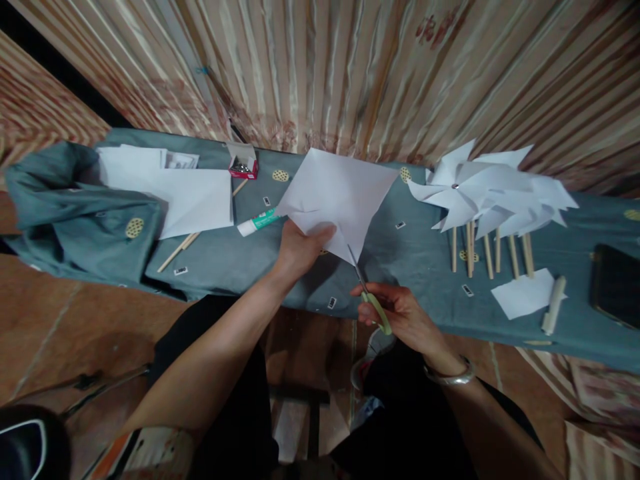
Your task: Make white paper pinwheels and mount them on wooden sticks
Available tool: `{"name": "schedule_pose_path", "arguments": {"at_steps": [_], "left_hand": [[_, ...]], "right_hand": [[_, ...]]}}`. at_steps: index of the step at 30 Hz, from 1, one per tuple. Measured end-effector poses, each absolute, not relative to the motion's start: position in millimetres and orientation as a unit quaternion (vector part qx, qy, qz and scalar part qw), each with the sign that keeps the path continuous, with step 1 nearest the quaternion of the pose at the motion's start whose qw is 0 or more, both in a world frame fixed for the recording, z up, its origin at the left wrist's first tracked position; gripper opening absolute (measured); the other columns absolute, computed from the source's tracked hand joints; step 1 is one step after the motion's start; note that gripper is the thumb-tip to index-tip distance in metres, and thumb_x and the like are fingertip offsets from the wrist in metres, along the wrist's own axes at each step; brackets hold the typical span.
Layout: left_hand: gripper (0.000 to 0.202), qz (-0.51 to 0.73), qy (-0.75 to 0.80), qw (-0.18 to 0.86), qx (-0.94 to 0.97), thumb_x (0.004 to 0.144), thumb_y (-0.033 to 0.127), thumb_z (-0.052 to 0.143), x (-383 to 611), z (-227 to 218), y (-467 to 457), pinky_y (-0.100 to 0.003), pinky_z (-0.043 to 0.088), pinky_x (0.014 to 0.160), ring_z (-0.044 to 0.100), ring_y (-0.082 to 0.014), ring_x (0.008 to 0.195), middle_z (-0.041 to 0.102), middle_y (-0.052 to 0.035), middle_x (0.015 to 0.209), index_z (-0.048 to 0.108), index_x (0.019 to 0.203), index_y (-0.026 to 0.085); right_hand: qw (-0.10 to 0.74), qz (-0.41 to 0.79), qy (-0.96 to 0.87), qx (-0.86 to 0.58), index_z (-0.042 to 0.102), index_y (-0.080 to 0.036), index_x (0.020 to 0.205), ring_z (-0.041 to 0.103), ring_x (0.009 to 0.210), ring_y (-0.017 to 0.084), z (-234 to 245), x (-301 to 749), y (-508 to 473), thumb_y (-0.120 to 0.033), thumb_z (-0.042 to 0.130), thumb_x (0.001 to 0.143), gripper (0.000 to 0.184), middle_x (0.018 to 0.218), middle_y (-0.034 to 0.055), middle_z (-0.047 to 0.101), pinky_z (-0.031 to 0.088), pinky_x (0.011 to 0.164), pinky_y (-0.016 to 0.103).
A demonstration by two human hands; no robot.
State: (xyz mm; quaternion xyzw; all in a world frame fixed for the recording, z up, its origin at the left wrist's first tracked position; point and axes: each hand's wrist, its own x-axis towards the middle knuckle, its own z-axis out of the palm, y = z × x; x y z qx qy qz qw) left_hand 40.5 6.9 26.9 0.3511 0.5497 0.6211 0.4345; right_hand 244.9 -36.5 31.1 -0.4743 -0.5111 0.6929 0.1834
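My left hand point(300, 248) is closed on the lower edge of a white paper square point(337, 193), which it holds up above the table. My right hand point(400, 313) grips green-handled scissors point(367, 293); their blades point up into the paper's lower corner. Both hands are over the near edge of a table covered with grey-green cloth point(420, 257).
On the cloth lie white sheets point(175, 190) at the left, wooden sticks point(180, 248), a glue stick point(257, 221), and a small red box of pins point(244, 163). Several white paper pinwheels point(493, 193) on sticks lie right, with a paper scrap point(523, 293) and a dark phone point(615, 283).
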Motion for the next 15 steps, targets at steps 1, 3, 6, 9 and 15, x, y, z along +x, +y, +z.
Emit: {"name": "schedule_pose_path", "arguments": {"at_steps": [1, 3, 6, 9, 15], "left_hand": [[0.019, 0.623, 0.549, 0.431, 0.353, 0.064, 0.023, 0.076, 40.5, 26.4, 7.3, -0.038, 0.054, 0.083, 0.065, -0.0263, 0.095, 0.071, -0.0057, 0.087, 0.066, 0.079, 0.018], [0.021, 0.627, 0.549, 0.424, 0.354, 0.062, 0.023, 0.076, 40.4, 25.6, 7.9, -0.037, 0.055, 0.080, 0.065, -0.0254, 0.092, 0.071, -0.0059, 0.086, 0.066, 0.080, 0.018], [0.022, 0.630, 0.547, 0.423, 0.352, 0.061, 0.024, 0.076, 40.6, 24.8, 8.2, -0.035, 0.055, 0.077, 0.065, -0.0240, 0.088, 0.071, -0.0060, 0.084, 0.066, 0.079, 0.017], [0.021, 0.634, 0.538, 0.432, 0.349, 0.062, 0.024, 0.076, 40.6, 23.8, 8.2, -0.034, 0.055, 0.076, 0.065, -0.0227, 0.085, 0.071, -0.0056, 0.084, 0.066, 0.079, 0.017], [0.020, 0.639, 0.538, 0.425, 0.349, 0.060, 0.023, 0.077, 39.5, 22.4, 8.9, -0.034, 0.056, 0.074, 0.065, -0.0224, 0.083, 0.071, -0.0052, 0.082, 0.066, 0.077, 0.018]], "right_hand": [[0.181, 0.692, -0.510, -0.478, 0.070, -0.018, 0.094, 0.055, 0.053, 0.009, 30.5, 245.0, -36.6, -0.053, 0.081, 0.065, 0.047, 0.060, -0.0027, 0.061, 0.042, 0.047, 0.020], [0.179, 0.692, -0.506, -0.482, 0.070, -0.017, 0.095, 0.055, 0.053, 0.009, 29.6, 245.3, -36.6, -0.053, 0.081, 0.064, 0.048, 0.060, -0.0024, 0.062, 0.042, 0.047, 0.020], [0.176, 0.692, -0.508, -0.482, 0.071, -0.017, 0.097, 0.055, 0.053, 0.009, 28.1, 245.9, -36.3, -0.053, 0.081, 0.065, 0.049, 0.061, -0.0022, 0.062, 0.042, 0.046, 0.020], [0.179, 0.695, -0.508, -0.475, 0.071, -0.017, 0.097, 0.055, 0.054, 0.008, 26.8, 246.1, -35.9, -0.051, 0.081, 0.065, 0.047, 0.060, -0.0027, 0.062, 0.042, 0.047, 0.019], [0.181, 0.701, -0.486, -0.490, 0.070, -0.017, 0.094, 0.055, 0.053, 0.008, 27.3, 244.1, -36.0, -0.049, 0.084, 0.060, 0.049, 0.060, -0.0034, 0.063, 0.043, 0.048, 0.019]]}}
